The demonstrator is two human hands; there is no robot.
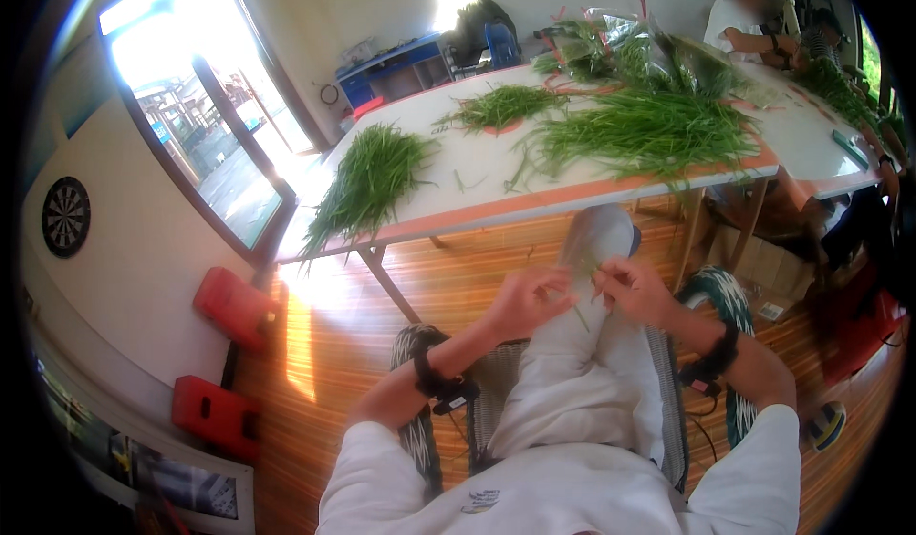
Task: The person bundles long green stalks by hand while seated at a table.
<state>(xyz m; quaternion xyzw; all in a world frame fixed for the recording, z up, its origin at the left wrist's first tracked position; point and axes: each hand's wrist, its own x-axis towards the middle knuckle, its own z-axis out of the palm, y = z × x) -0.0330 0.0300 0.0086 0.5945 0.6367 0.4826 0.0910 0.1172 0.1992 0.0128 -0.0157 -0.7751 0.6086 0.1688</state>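
Above my raised leg, both hands work close together. My right hand (634,292) is closed in a pinch on a few thin green stalks, probably chives; their tips show as a green stalk (581,318) slanting down between the hands. Just left of it, my left hand (530,301) has its fingers bent and apart, near the stalk, with nothing clearly held. On the white table ahead lie a left pile of long green leaves (375,180), a smaller middle pile (506,105) and a large right pile (649,136).
Clear plastic bags of greens (658,58) stand at the table's back. A co-worker (749,24) sits at the far right. Two red stools (234,308) lie on the left, beside a dartboard (67,217). A cardboard box (763,268) is under the table; a ball (828,425) rests lower right.
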